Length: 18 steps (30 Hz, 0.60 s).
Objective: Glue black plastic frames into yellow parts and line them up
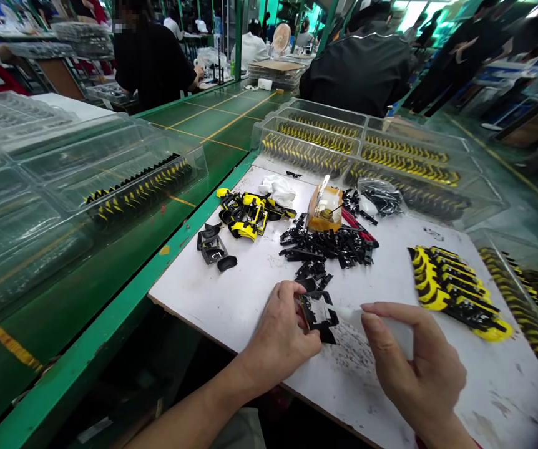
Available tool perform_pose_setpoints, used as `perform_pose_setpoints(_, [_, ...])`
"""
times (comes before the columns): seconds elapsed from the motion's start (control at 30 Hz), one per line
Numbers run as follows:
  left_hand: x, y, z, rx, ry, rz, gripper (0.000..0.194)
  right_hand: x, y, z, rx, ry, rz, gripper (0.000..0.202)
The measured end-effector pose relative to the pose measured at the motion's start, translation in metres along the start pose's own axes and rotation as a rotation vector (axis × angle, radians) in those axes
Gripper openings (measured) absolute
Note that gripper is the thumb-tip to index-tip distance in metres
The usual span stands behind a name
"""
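My left hand [282, 333] is closed around a small black plastic frame [316, 310] with a light centre, holding it tilted just above the white board. To the right, my right hand [416, 362] curls with thumb and forefinger close together around a pale whitish object [401, 337]. Its kind is hard to make out, and a blurred pale part seems to reach toward the black frame. Beyond the hands lies a heap of small black plastic parts [339, 244]. A yellowish block-shaped container [324, 209] with pale stuff in it stands at the heap's far side.
Yellow and black assemblies [250, 215] and a grey-black part [213, 246] lie left on the white board [250, 299]. A yellow-black row [456, 290] lies right. Clear trays [306, 146] stand behind; another tray [133, 181] sits on the green conveyor [194, 231]. Co-workers sit beyond.
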<state>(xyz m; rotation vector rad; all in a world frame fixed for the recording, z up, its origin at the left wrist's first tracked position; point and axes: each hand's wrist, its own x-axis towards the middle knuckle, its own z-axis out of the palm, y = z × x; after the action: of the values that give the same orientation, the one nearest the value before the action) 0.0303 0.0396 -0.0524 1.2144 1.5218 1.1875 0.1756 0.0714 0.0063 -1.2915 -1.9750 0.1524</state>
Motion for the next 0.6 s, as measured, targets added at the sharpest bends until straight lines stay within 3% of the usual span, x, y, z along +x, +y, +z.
perform_pose_setpoints(0.6, [0.0012,0.0032,-0.0023,0.043,-0.003,0.033,0.052,0.0018,-0.0025,0.0013,-0.010,-0.020,0.015,0.034])
